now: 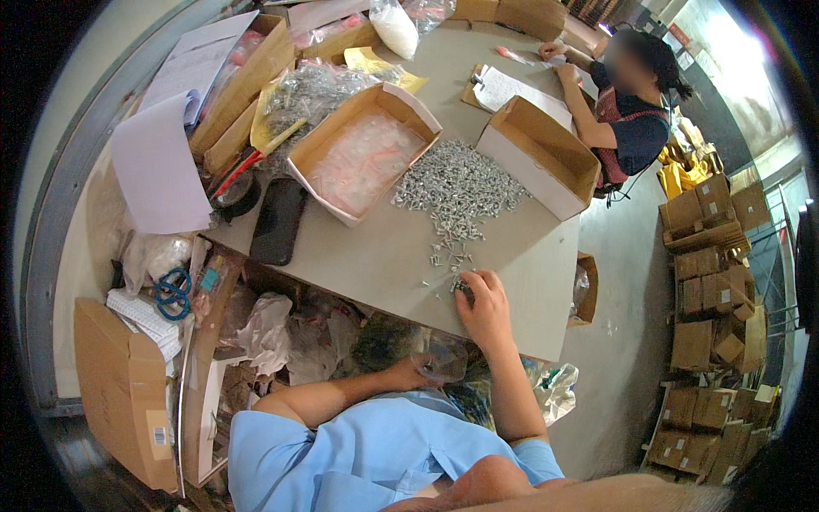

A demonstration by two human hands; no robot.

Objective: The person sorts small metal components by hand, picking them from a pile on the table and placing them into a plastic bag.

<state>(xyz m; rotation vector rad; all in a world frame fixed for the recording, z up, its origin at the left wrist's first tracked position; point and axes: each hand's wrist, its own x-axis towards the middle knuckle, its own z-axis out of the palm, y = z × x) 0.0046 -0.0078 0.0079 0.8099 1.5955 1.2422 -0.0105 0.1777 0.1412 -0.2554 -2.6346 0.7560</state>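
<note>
Resting the right hand [485, 303] near the close edge of the smooth grey tabletop [537, 273], with bent fingers down on the nearest few of many small, silver-coloured metal screws [461, 183]. Keeping thumb and fingertips drawn close together there; cannot tell whether clamped on any screw. Holding a thin, clear plastic bag [445, 360] in the left hand [411, 374], below the table edge, to the left of the right hand and nearer the body, with fingers closed at the bag's left side, partly hidden.

Seen straight beyond the right hand: a narrow trail of screws, widening into a broad, loose heap. Just beside that heap, beyond and to the right of the right hand: an open, white-sided cardboard box [536, 177] with a brown inside. Beyond and to the left: a second open, white-and-brown cardboard box [415, 109], holding clear plastic bags with red print [363, 162]. Well to the left of the right hand: a black, rectangular smartphone [279, 222]. Farthest off, to the right: a dark-sleeved co-worker [636, 115], beside a clipboard with white paper [525, 96].
</note>
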